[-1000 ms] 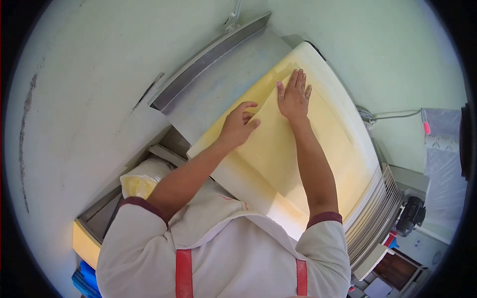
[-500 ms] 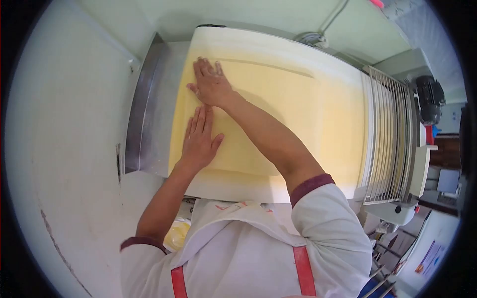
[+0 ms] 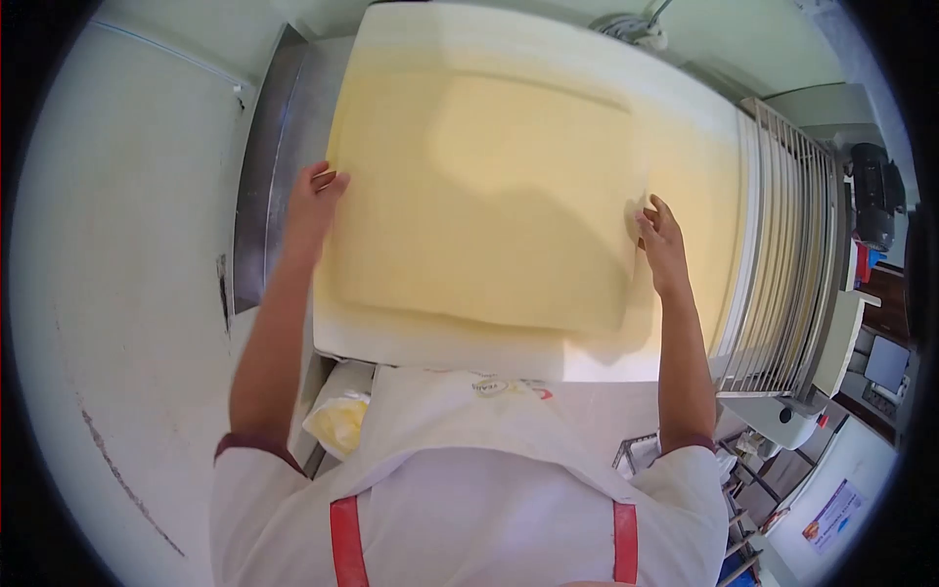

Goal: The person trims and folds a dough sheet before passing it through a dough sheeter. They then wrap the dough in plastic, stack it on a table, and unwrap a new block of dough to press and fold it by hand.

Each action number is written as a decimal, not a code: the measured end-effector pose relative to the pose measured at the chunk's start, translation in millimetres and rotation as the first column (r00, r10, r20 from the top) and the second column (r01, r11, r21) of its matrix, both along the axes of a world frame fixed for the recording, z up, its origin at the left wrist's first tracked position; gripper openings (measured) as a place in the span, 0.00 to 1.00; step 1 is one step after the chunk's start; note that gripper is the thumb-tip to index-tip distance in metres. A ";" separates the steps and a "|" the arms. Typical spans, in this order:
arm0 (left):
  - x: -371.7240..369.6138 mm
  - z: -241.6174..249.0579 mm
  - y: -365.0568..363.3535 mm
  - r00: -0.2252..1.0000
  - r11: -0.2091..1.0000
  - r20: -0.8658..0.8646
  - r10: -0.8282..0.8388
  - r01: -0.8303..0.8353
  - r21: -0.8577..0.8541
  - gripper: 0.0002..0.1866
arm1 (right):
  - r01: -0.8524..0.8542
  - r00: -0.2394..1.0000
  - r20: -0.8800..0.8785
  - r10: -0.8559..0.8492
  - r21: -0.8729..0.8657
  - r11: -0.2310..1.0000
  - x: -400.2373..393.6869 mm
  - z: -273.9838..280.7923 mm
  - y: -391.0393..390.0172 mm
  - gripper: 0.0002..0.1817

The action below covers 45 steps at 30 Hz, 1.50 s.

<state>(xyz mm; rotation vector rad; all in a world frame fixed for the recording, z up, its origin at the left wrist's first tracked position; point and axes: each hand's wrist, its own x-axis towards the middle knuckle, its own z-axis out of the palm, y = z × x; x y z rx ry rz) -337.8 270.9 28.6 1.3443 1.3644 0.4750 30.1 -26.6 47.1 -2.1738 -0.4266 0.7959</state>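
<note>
A broad, flat yellow sheet, seemingly dough, (image 3: 489,196) lies on the white belt surface (image 3: 440,352), which is dusted yellow in places. My left hand (image 3: 318,201) is at the sheet's left edge, its fingers curled and close to the thumb around that edge. At the right edge is my right hand (image 3: 660,235), with thumb and fingers bent toward the sheet's border. Whether either hand pinches the edge is too small to make out. Shadows of my arms and head fall across the sheet.
A wire guard (image 3: 787,254) stands at the belt's right end, with a dark motor (image 3: 873,196) beyond it. Along the left end runs a metal tray (image 3: 269,176). A bag with yellow contents (image 3: 339,423) is below the belt, by my apron (image 3: 469,489).
Both hands have left their flat position at the sheet's left part. My right hand has moved far right to the opposite edge; my left has moved out to the left edge. The view has shifted.
</note>
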 end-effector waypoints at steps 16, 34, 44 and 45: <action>16.4 19.9 0.4 0.983 0.902 0.113 -0.148 0.181 -0.392 0.25 | 0.078 0.887 -0.461 0.035 0.224 0.971 -32.8 -1.9 -16.5 0.31; 160.6 13.8 -71.9 0.842 0.693 0.365 -0.398 0.537 -0.481 0.35 | 0.607 0.517 -0.456 -0.725 -0.402 0.685 -226.1 -272.0 -193.1 0.29; 181.0 30.1 -230.5 0.587 0.373 0.517 -0.623 0.804 -0.464 0.35 | 0.705 0.630 -0.410 -0.660 -0.053 0.707 -237.4 -210.8 -242.5 0.28; 180.8 29.2 -247.9 0.558 0.332 0.528 -0.641 0.821 -0.464 0.35 | 0.727 0.610 -0.405 -0.681 -0.056 0.685 -253.6 -206.7 -256.1 0.28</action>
